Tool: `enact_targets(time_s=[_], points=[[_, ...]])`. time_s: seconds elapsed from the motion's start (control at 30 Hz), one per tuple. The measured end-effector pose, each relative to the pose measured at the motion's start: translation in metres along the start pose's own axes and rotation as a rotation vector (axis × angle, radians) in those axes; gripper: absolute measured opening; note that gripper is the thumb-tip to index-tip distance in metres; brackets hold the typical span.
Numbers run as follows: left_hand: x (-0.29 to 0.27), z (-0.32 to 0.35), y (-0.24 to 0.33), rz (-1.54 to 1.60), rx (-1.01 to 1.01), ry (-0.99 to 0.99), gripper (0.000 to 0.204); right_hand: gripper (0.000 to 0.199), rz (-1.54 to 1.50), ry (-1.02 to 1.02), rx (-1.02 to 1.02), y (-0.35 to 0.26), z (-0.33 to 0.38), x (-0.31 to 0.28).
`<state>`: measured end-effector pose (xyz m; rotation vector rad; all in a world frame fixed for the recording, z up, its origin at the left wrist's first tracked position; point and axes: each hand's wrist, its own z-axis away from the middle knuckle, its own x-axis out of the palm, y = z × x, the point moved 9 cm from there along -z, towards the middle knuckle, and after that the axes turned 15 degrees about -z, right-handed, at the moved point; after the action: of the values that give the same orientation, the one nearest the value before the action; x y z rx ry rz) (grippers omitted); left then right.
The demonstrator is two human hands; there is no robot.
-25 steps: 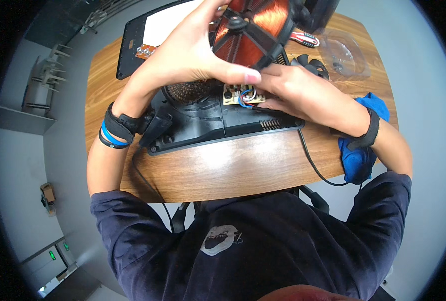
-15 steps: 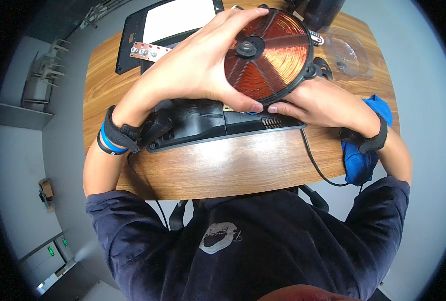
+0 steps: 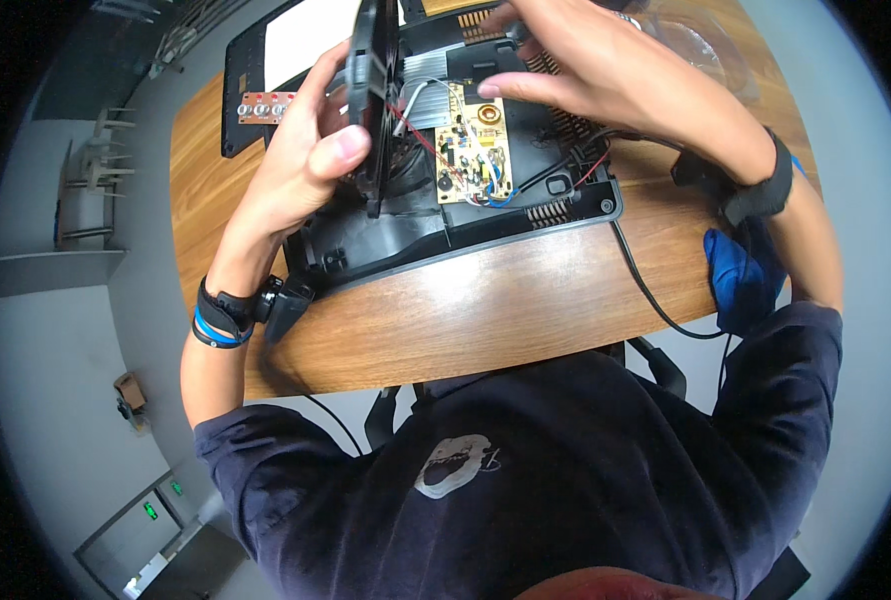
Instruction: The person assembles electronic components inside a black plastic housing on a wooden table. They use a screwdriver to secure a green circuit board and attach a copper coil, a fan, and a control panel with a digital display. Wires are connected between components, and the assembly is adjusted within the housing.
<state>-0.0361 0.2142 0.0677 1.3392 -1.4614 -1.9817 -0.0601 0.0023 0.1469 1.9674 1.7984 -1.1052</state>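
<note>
My left hand [image 3: 305, 170] grips the round copper coil disc [image 3: 369, 110], thumb on the near side. The disc stands on edge, tipped up at the left part of an open black housing [image 3: 375, 245]. Inside the housing lies a yellowish circuit board [image 3: 473, 165] with thin wires, beside a ribbed metal heat sink [image 3: 426, 85]. Red and white wires run between the disc and the board. Over the far right part of the housing is my right hand [image 3: 590, 60], fingers apart and holding nothing I can see; its thumb points at the board's upper end.
A small brown strip board [image 3: 263, 108] with round parts lies left of my left hand. Behind it is a black panel with a white sheet [image 3: 305, 40]. Clear plastic packaging [image 3: 710, 50] sits far right. A blue cloth [image 3: 740, 285] and black cable [image 3: 648, 300] hang over the right edge.
The coil disc has swung from facing me to edge-on and moved left in my left hand. My right hand has left the disc and moved up. The circuit board is uncovered.
</note>
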Motion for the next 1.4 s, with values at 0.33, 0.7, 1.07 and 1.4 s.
enact_targets(time_s=[0.33,0.7,1.07,1.4], points=[[0.008,0.013,0.015,0.024,0.086,0.123,0.139,0.046,-0.405,-0.337,0.563,0.077,0.021,0.073],[0.010,0.018,0.005,0.133,0.052,0.140,0.131,0.047,-0.479,-0.459,0.848,0.091,0.017,0.108],[0.012,0.018,0.011,0.209,0.160,0.127,0.144,0.036,-0.984,-0.325,1.083,0.095,0.033,0.108],[0.017,0.024,0.014,0.149,0.205,0.206,0.156,0.031,-0.596,-0.384,0.637,0.124,-0.024,0.113]])
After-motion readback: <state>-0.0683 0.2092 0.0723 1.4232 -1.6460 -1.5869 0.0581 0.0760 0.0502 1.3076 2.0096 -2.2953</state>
